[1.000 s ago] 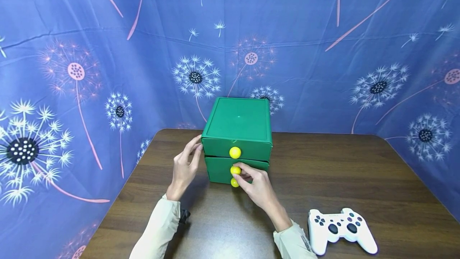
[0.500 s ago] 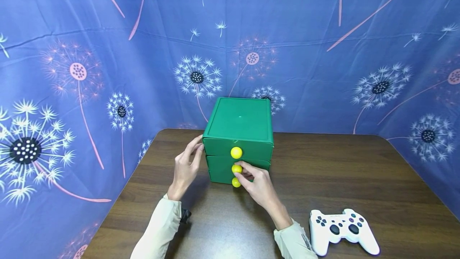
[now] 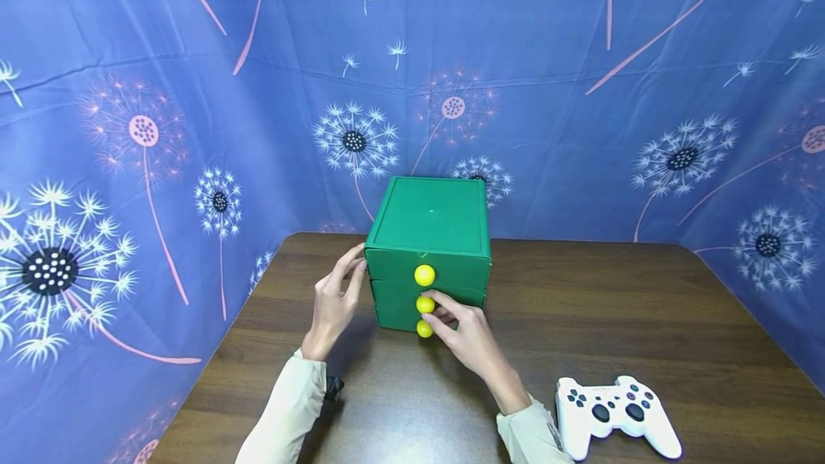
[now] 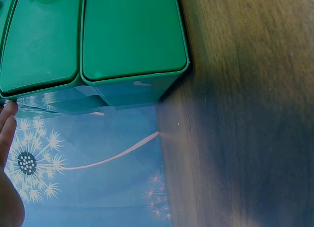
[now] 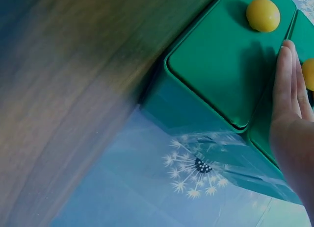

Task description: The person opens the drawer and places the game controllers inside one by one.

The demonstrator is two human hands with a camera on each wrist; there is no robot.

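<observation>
A green drawer cabinet with three round yellow knobs stands on the table. At the middle drawer, the right hand has its index finger and thumb at the middle yellow knob, one above and one below it. The upper knob and the lower knob are free of the fingers. The left hand touches the cabinet's upper left side with extended fingertips. In the left wrist view, its fingers reach the cabinet's side edge. The drawer fronts sit flush.
A white game controller lies on the brown wooden table, right of the right forearm. Behind the table and at its sides hangs a blue cloth printed with dandelions. Pale sleeves cover both forearms.
The middle drawer, slightly out a second ago with a dark gap above it, has gone in flush. The right hand moved in with its knob; the left hand stays on the cabinet's side.
</observation>
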